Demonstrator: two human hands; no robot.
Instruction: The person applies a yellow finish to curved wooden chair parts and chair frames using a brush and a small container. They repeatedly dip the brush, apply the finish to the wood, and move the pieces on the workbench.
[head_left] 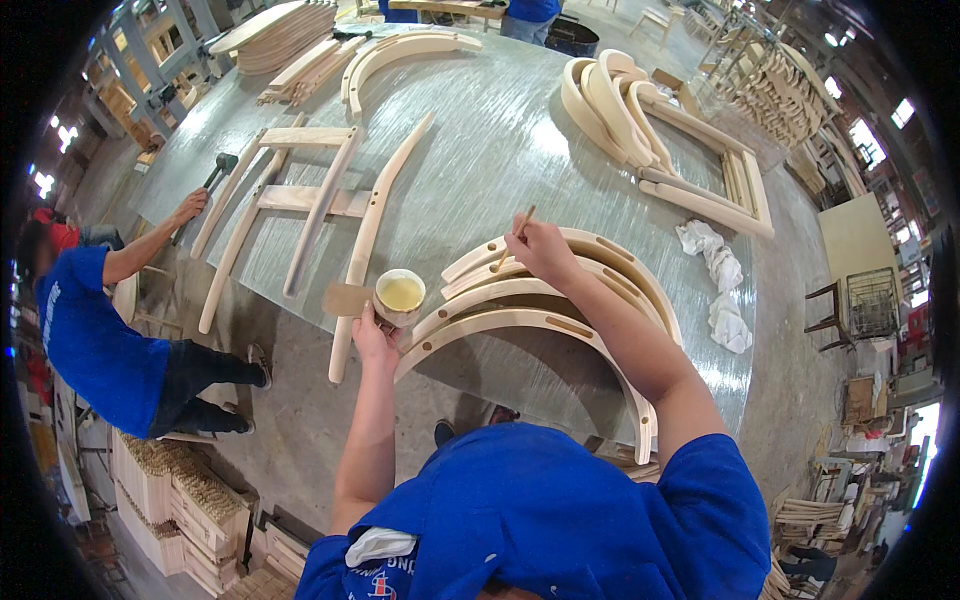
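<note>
My left hand (374, 342) is closed around a pale cup (392, 314) that holds yellowish liquid (402, 294). A flat brown piece (346, 300) sticks out beside the cup; whether the hand grips it too, I cannot tell. In my right hand (543, 252) a thin wooden stick (502, 262) is pinched, its lower end at a hole in one of the curved wooden parts (492, 286). Several of these arcs lie nested before me, with round holes and slots cut in them. The nearest arc (490, 328) reaches over the table's near edge.
The table (470, 150) has a shiny film cover. On its left lie wooden chair frames (310, 200); bent wood parts (610, 105) are at the far right, near crumpled white cloths (715, 270). A co-worker (100, 310) at the left holds a mallet (222, 165).
</note>
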